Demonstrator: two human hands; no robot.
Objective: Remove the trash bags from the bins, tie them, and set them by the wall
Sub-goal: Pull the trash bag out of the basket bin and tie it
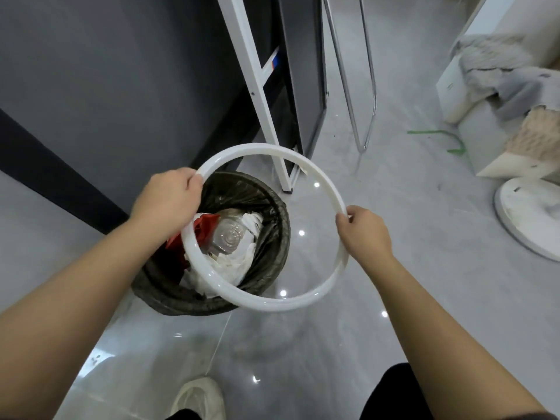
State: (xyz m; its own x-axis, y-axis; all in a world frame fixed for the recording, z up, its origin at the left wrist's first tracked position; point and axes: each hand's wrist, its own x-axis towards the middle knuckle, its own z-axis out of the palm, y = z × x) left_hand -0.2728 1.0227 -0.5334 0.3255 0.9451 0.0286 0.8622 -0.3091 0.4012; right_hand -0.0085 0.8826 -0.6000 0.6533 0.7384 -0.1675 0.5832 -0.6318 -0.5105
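A round bin lined with a black trash bag stands on the floor by the dark wall. Inside lie white paper, a clear plastic bottle and something red. A white plastic ring is lifted off the bin and held above it, shifted to the right. My left hand grips the ring's left side. My right hand grips its right side.
A white ladder leg and a black panel lean by the wall behind the bin. A chrome frame stands further right. Cartons with grey cloth and a white round base sit at right. My shoe is below.
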